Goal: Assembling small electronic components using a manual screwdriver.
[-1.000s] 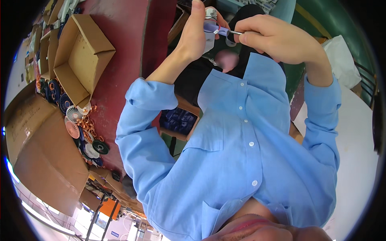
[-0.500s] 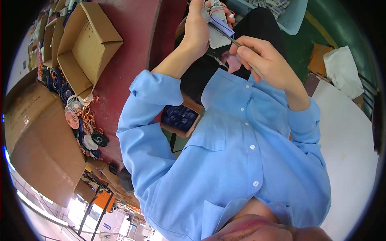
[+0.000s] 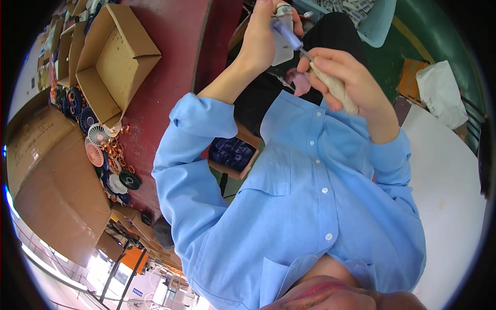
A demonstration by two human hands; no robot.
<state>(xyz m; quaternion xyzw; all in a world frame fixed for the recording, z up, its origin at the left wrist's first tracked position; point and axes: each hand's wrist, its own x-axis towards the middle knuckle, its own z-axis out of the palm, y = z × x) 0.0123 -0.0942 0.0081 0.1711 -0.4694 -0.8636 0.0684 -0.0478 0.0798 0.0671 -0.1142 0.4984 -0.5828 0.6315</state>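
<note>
Gripping pale-handled tool (image 3: 336,89): right hand (image 3: 356,77), curled; white device (image 3: 282,53) inside curled left hand (image 3: 259,42).

Cylindrical part (image 3: 289,36): lavender. Device body (image 3: 282,52): white. Tool handle (image 3: 337,89): beige; shaft (image 3: 307,53) grey. Shirt (image 3: 289,222): plain light blue, buttons (image 3: 328,236) white. Trousers (image 3: 337,39): black. Tabletop (image 3: 173,46): dark red. Floor (image 3: 385,62): green, yellow stripe (image 3: 412,38). Bin (image 3: 383,28): pale blue. Open carton (image 3: 111,77): plain brown. Round covers (image 3: 94,154): radial slot pattern; navy, white, pink, dark green. Bag (image 3: 442,93): white.

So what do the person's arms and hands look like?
The left sleeve and right sleeve are plain light blue cloth. The left one is rolled up thickly. Both forearms' ends stick out uncovered, and the left hand and right hand are bare.
</note>
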